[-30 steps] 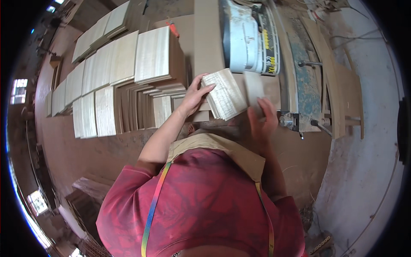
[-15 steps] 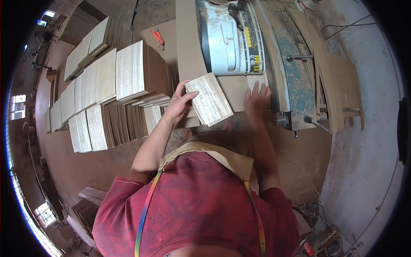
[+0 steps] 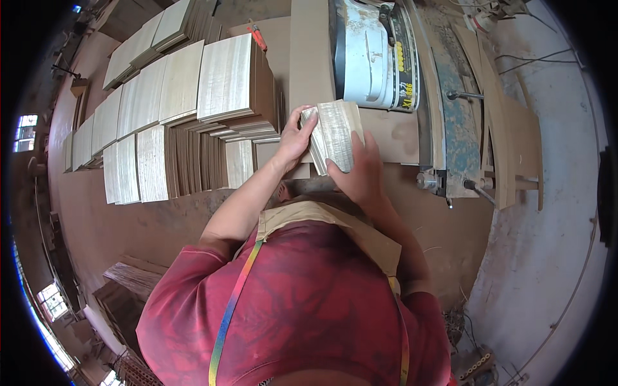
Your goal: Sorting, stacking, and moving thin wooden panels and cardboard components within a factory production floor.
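Note:
A small stack of thin, pale rectangular wooden boards is held in front of me, slightly tilted. My left hand is closed round its left edge, thumb on top. My right hand is at the right side, thumb by the lower corner and fingers along the right edge, closed on the boards. The top board lies a little askew over those beneath. Just beyond the hands stands a white and black machine over a brown board surface.
To the left stand rows of stacked pale boards, several piles deep. A red-handled tool lies behind them. On the right are a worn blue-green machine bed with metal handles, and long brown boards beside the wall.
My right hand has come left from beside the machine to the boards in my left hand. The pale piece under it there no longer shows. The whole view has shifted a little.

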`<state>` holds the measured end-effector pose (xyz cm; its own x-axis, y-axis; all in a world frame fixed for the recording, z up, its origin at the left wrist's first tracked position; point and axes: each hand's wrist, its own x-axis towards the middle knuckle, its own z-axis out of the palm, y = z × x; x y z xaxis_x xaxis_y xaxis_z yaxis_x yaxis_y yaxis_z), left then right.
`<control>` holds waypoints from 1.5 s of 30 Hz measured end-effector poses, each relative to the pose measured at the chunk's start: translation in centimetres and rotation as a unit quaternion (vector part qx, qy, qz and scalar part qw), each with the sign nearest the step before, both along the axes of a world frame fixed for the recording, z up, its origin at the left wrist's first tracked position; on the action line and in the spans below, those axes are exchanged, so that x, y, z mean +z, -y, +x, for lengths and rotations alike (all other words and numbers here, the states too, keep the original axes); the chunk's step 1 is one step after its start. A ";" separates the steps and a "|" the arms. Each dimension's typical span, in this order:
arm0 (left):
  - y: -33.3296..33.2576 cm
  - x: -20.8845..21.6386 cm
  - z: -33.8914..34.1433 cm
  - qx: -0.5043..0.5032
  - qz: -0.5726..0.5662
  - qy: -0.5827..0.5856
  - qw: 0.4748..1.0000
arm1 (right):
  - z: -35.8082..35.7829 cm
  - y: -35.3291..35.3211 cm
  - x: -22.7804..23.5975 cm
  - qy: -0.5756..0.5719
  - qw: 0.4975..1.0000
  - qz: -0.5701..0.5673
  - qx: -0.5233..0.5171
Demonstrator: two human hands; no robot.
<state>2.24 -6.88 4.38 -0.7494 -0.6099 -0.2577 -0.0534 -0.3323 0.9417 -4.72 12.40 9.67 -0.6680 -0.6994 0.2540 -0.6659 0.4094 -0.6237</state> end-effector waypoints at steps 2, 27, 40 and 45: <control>0.3 -1.0 0.3 0.006 0.001 -0.015 1.000 | 0.2 -0.6 0.2 0.044 0.998 -0.046 0.023; 0.8 2.4 1.4 -0.012 0.044 0.040 0.998 | -10.6 0.1 -11.2 -0.156 0.971 -0.020 -0.181; -1.3 1.6 -0.7 0.036 0.016 0.057 0.998 | -1.8 -6.3 -4.5 -0.052 0.997 -0.048 -0.009; -0.5 1.6 0.1 0.034 0.033 0.066 0.997 | -4.3 -8.4 -9.2 -0.051 0.986 0.015 -0.157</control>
